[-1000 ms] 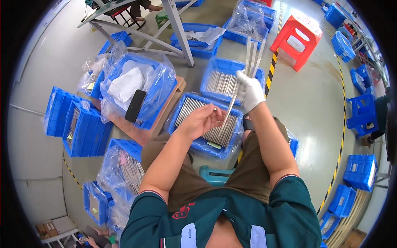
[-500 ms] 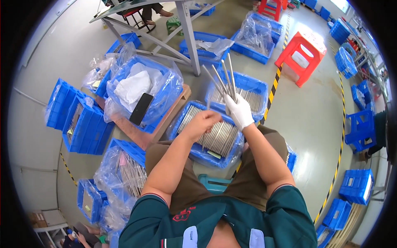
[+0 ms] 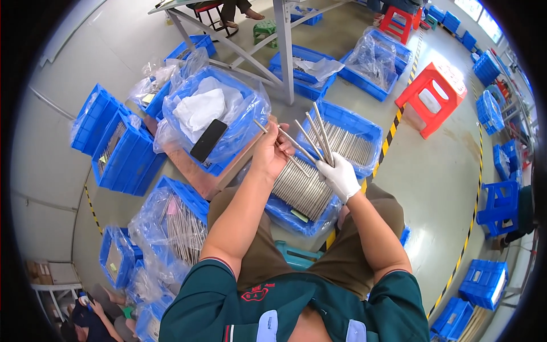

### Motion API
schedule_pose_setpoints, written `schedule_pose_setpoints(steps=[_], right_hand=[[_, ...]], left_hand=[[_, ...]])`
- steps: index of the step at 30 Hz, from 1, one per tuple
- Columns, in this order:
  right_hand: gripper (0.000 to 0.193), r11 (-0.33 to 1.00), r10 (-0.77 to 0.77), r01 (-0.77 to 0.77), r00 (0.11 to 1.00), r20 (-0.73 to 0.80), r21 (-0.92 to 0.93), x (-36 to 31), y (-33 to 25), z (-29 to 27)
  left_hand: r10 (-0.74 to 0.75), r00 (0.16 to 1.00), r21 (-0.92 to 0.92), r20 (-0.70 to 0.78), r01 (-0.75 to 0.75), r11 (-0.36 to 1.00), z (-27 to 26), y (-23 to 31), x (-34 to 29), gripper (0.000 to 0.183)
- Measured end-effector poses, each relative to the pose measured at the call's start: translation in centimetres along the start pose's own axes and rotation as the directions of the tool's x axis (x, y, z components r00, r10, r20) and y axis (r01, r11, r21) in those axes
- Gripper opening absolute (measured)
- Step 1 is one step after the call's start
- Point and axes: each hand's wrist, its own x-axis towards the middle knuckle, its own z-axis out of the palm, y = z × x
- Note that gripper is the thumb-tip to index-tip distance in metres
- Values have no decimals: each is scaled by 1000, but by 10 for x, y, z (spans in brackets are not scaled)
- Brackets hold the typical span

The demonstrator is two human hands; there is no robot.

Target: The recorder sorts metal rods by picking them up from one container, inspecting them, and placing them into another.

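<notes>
My bare left hand (image 3: 272, 153) is closed around a thin metal rod (image 3: 298, 166), which slants across the fingers above the near blue bin (image 3: 310, 228). In a white glove, my right hand (image 3: 341, 178) grips several metal rods (image 3: 319, 137) that fan up and away from it. One of these leans left, and its tip reaches the fingers of my left hand. Beneath both hands, the near bin is lined with clear plastic and holds rows of similar rods (image 3: 302, 191). Behind it, a second blue bin (image 3: 373, 134) also has rows of rods.
A black phone (image 3: 209, 140) lies on a plastic-lined blue bin with white cloth (image 3: 199, 111) at left. To the right stands a red stool (image 3: 430, 94) beside yellow-black floor tape. Table legs (image 3: 284, 51) rise beyond the bins. Loose rods (image 3: 185, 231) fill a bin at lower left.
My left hand has lifted from low over the near bin, and its rod has swung from near upright to a slant. One rod in my right hand now leans toward it. The view has shifted.
</notes>
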Motion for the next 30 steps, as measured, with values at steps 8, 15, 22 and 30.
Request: schedule_pose_setpoints(steps=[8, 15, 22, 30], right_hand=[[20, 993, 2, 6, 998, -67, 121, 12, 4, 6], [13, 908, 68, -62, 998, 2, 415, 11, -3, 8], [14, 751, 84, -119, 993, 85, 650, 3, -12, 12], [17, 669, 164, -260, 965, 202, 696, 5, -7, 7]], left_hand=[[-108, 993, 152, 56, 99, 983, 13, -33, -11, 40], [-102, 989, 185, 112, 80, 980, 17, -35, -17, 32], [-36, 995, 370, 90, 0, 929, 25, -55, -26, 23], [31, 999, 388, 38, -43, 921, 32, -64, -32, 23]])
